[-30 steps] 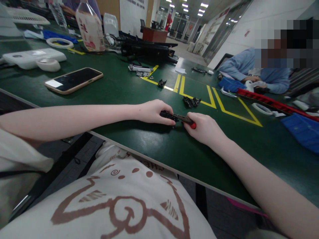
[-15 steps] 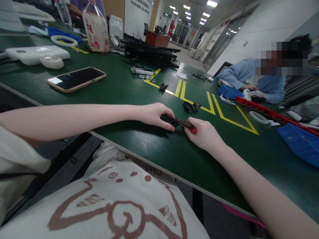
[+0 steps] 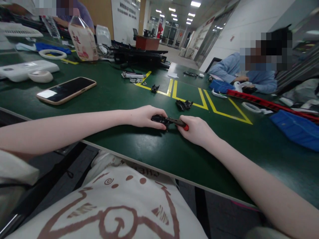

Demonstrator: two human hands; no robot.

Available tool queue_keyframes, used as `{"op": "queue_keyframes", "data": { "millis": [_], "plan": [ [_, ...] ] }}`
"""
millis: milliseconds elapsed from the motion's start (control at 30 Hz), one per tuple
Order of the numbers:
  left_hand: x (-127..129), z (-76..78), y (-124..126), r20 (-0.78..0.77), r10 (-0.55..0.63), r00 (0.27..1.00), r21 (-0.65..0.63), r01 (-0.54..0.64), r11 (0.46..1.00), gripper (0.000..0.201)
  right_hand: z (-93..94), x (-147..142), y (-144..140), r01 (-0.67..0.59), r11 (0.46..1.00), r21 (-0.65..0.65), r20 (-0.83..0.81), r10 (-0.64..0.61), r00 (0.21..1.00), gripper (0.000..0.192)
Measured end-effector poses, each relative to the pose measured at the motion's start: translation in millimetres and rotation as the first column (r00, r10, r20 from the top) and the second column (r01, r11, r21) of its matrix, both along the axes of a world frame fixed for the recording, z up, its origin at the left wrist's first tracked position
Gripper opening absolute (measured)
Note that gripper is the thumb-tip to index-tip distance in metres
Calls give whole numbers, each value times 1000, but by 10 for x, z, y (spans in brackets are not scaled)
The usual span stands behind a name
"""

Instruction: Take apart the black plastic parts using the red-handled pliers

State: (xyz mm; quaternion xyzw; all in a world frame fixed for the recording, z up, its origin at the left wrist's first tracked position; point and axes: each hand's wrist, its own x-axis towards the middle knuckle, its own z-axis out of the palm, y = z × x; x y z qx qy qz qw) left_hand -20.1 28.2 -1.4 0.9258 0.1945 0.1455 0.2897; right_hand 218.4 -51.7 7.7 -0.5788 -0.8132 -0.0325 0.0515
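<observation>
Between the thumb and fingers of my left hand (image 3: 149, 116) is a small black plastic part (image 3: 159, 119), held low over the green table (image 3: 134, 142). My right hand (image 3: 196, 130) is closed round the red handle of a pair of pliers (image 3: 175, 121). The metal jaws point left and meet the right end of the black part; whether they grip it I cannot tell. Just beyond my hands lies a crumpled-looking black piece (image 3: 184, 105), with a smaller black piece (image 3: 155, 88) farther off.
A phone (image 3: 66, 90) lies to the left, near a white mouse (image 3: 40, 76) and a large bottle (image 3: 83, 41). Yellow tape (image 3: 226, 116) marks the table. At right are a blue bin (image 3: 296, 127), a long red strip (image 3: 271, 103) and a person in blue sleeves (image 3: 265, 81).
The whole view has shifted a little, so things on the table appear farther left. Both hands keep the same hold on the black part and the pliers.
</observation>
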Motion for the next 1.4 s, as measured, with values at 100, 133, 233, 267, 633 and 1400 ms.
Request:
{"op": "queue_keyframes", "data": {
  "millis": [100,133,233,267,633,1400],
  "plan": [
    [-8,-24,10,3,-2,1000,12,2,1000,49,17,-6,3,10,1000,-20,-9,-10,1000,11],
    [-10,-33,12,6,0,1000,19,0,1000,49,19,-6,5,13,1000,-23,-10,-13,1000,11],
    [-13,-52,14,9,7,1000,35,-7,999,50,13,1,8,4,1000,-19,-4,-4,1000,12],
    [-12,-54,14,4,9,1000,38,-9,999,50,9,4,8,-4,1000,-12,2,4,1000,12],
    [-20,3,10,-33,-37,999,16,38,999,46,-1,-25,-40,-24,997,66,108,17,994,6],
    [-18,38,-9,-53,4,999,-16,-5,1000,51,-53,32,-36,-51,980,191,88,34,996,8]
  ]
}}
